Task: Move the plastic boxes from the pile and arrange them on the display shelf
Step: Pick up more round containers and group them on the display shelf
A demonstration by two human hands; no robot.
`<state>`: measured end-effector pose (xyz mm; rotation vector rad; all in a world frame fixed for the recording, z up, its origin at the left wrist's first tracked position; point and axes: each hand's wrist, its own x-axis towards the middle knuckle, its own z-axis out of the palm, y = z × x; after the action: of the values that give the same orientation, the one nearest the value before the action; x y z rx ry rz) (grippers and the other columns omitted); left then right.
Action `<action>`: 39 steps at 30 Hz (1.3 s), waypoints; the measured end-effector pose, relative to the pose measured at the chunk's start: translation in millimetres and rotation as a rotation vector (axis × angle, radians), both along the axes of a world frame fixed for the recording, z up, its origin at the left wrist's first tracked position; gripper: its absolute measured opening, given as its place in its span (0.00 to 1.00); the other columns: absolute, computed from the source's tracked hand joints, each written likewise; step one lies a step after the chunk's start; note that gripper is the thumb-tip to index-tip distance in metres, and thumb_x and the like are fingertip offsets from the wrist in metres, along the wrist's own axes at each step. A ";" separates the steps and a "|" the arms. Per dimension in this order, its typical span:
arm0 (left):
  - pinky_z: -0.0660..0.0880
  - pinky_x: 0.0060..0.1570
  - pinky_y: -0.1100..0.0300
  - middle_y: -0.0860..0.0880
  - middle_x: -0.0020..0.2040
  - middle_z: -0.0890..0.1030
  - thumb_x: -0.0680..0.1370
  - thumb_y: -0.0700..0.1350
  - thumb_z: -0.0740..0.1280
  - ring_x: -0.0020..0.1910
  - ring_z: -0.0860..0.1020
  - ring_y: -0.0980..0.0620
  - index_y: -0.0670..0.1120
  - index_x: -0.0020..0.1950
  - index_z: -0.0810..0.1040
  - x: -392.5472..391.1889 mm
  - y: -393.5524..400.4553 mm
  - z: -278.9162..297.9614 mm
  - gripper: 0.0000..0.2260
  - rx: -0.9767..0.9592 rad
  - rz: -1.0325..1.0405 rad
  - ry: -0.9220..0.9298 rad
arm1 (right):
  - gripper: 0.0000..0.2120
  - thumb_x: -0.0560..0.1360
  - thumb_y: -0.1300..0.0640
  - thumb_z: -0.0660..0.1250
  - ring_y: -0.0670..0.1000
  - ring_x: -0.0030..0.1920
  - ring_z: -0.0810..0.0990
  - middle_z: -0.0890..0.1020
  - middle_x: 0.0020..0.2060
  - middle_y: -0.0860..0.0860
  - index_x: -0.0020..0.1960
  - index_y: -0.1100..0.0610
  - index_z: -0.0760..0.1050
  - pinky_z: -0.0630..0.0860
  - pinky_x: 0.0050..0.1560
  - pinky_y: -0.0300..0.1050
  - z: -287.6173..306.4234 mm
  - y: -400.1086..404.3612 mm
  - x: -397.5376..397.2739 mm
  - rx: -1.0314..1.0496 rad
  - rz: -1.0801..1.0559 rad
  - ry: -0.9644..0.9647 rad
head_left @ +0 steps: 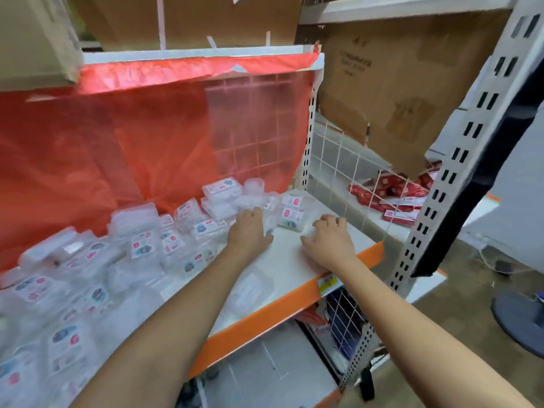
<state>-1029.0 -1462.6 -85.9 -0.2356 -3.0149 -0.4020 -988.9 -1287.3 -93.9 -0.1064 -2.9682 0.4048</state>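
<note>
Shelf point(282, 254): white board with orange front edge, bare patch under and between both hands.
Left hand point(248, 231): palm down on the shelf, fingers curled at the tips against the near edge of the clear boxes; whether anything is pinched cannot be told from here.
Right hand point(331, 238): palm down on the shelf near the right end, fingers loosely bent, thumb spread toward the left hand, holding nothing that shows.
Pile point(88, 269): clear plastic boxes with small printed labels, heaped loosely left of the left fingers and running down to the lower left corner, blurred there.
Labelled pair point(293, 212): two boxes side by side, just beyond and between the two sets of fingertips, closer to the left ones.
Stacked boxes point(222, 194): past the left fingertips, toward the back, one on another.
Round tub point(254, 185): clear, behind the left fingertips, beside the stacked boxes.
Red sheet point(117, 136): thin plastic hanging behind the pile, well beyond the fingers, taped along the upper rail.
Wire grid point(353, 172): white mesh just right of the right fingers, closing the shelf end.
Red packs point(394, 195): beyond the grid, right of the right hand, on the neighbouring shelf.
Cardboard point(397, 83): flattened cartons above and behind the red packs.
Upright point(459, 160): slotted white post, far right of the right hand.
</note>
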 end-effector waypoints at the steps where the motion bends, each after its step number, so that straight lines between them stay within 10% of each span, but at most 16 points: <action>1: 0.70 0.55 0.50 0.40 0.63 0.70 0.76 0.51 0.66 0.63 0.69 0.42 0.41 0.64 0.65 1.2 0.4 -1.7 0.22 0.026 0.026 -0.003 | 0.27 0.76 0.44 0.61 0.58 0.67 0.59 0.66 0.68 0.54 0.69 0.60 0.66 0.65 0.65 0.50 -1.8 -0.3 -0.1 -0.001 0.014 0.017; 14: 0.69 0.54 0.60 0.49 0.66 0.73 0.74 0.50 0.70 0.62 0.73 0.49 0.46 0.70 0.65 38.9 -3.3 -0.3 0.27 0.527 0.193 0.015 | 0.26 0.71 0.59 0.67 0.56 0.66 0.61 0.57 0.66 0.53 0.68 0.54 0.66 0.59 0.67 0.43 -14.5 5.1 5.0 -0.653 0.080 0.063; 20: 0.71 0.52 0.59 0.50 0.66 0.72 0.75 0.50 0.70 0.56 0.74 0.53 0.47 0.70 0.65 61.0 0.5 15.2 0.26 0.909 0.227 0.007 | 0.21 0.69 0.51 0.69 0.49 0.58 0.74 0.69 0.64 0.49 0.61 0.46 0.72 0.73 0.59 0.47 4.4 12.3 13.4 -1.352 0.061 -0.006; 27: 0.76 0.47 0.65 0.52 0.61 0.73 0.76 0.45 0.69 0.56 0.78 0.49 0.48 0.70 0.66 77.0 16.5 13.4 0.24 1.270 0.200 -0.021 | 0.17 0.77 0.63 0.53 0.55 0.55 0.78 0.80 0.56 0.58 0.63 0.61 0.72 0.71 0.59 0.48 20.2 -3.1 23.4 -2.207 0.236 -0.173; 39: 0.77 0.54 0.58 0.48 0.58 0.80 0.77 0.38 0.66 0.58 0.79 0.50 0.49 0.63 0.70 88.2 -4.8 6.3 0.16 1.483 0.125 -0.117 | 0.18 0.74 0.53 0.64 0.54 0.47 0.80 0.82 0.46 0.59 0.60 0.63 0.74 0.75 0.49 0.46 1.0 -25.6 26.5 -2.043 0.158 -0.434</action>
<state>-940.8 -1467.4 -79.6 0.1134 -1.9687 -2.3413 -962.4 -1312.9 -93.0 -0.1358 -1.4069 3.2057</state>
